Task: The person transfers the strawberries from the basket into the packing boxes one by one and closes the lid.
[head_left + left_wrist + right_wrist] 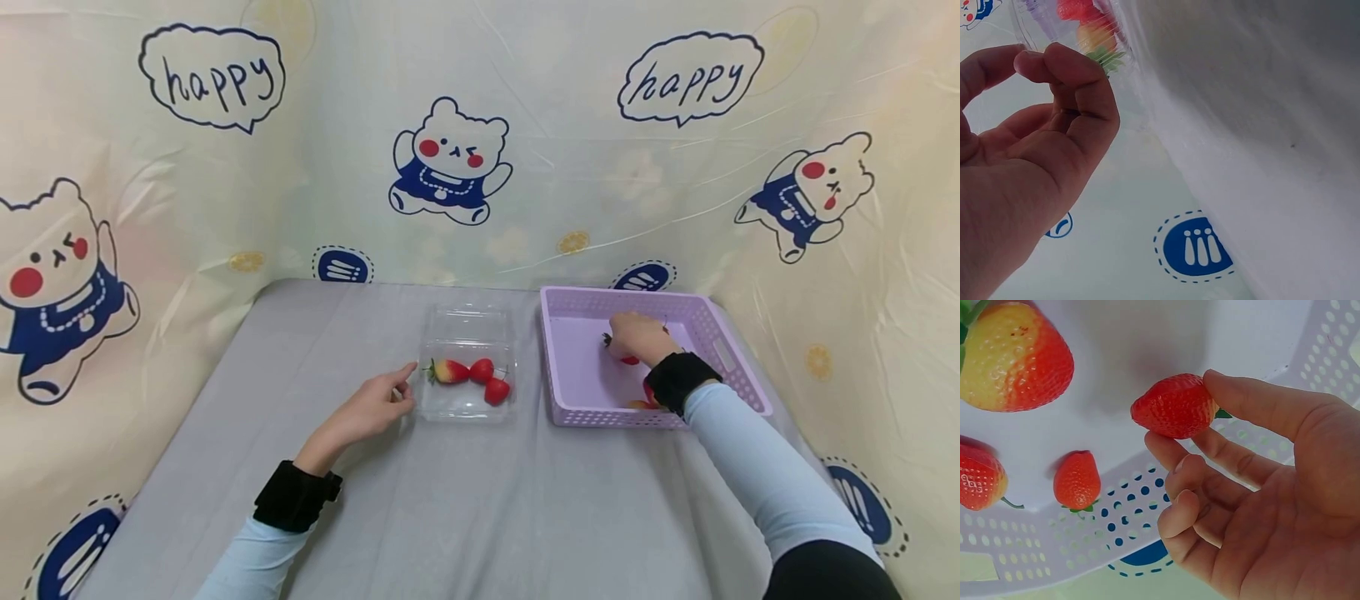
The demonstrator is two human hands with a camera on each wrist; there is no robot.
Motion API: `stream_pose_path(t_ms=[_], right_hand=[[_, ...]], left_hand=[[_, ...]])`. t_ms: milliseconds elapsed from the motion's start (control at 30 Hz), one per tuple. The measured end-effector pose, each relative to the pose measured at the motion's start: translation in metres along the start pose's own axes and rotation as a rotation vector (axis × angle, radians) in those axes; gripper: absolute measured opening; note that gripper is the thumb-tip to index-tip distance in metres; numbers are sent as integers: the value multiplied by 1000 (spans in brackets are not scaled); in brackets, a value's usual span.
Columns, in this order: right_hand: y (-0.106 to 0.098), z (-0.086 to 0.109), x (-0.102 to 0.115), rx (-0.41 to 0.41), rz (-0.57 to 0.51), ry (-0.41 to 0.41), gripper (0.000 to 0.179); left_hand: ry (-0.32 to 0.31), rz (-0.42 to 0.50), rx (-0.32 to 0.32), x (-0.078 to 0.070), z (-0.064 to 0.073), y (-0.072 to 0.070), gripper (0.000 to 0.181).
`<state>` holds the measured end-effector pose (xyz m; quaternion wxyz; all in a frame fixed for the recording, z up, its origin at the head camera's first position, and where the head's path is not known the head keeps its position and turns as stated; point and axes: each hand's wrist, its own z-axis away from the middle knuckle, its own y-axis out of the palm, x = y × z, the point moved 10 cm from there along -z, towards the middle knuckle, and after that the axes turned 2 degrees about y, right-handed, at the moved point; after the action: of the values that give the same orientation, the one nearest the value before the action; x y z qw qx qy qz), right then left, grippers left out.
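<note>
Light-blue R sleeve (780, 483) w/ black upper part, nearest the camera, fills the lower R of the head view. R hand (641, 336) reaches into a lilac basket (570, 367), its back mostly hiding its hold; R wrist view shows thumb & fingertip pinching a red strawberry (1175, 406) inside the basket, other fingers bent. Only that view clearly shows a big yellow-&-red fruit (1019, 369), a stemmed red fruit (979, 478) & a small strawberry (1077, 480) nearby. L hand (375, 406), fingers loosely bent, index out, holds nothing visible; fingertip's at the clear box (465, 404), can't tell if touching. Box, L of basket, has a yellow-&-red strawberry (452, 372) & 2 red ones (482, 370). L wrist view adds the palm side, box cut off up top.
</note>
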<state>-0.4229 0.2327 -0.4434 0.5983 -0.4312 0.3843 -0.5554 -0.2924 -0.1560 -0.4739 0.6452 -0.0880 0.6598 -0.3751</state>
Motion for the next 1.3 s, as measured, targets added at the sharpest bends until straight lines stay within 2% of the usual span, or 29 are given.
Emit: stream_pose_path(t_ms=[533, 1000, 1300], right_hand=[[-10, 0, 18, -79, -13, -48, 14], [-14, 6, 24, -99, -43, -54, 20], [-19, 11, 34, -162, -77, -95, 21]], left_hand=[[70, -13, -13, -1, 3, 3, 63], [77, 3, -34, -2, 4, 3, 63], [69, -9, -40, -1, 4, 2, 62]])
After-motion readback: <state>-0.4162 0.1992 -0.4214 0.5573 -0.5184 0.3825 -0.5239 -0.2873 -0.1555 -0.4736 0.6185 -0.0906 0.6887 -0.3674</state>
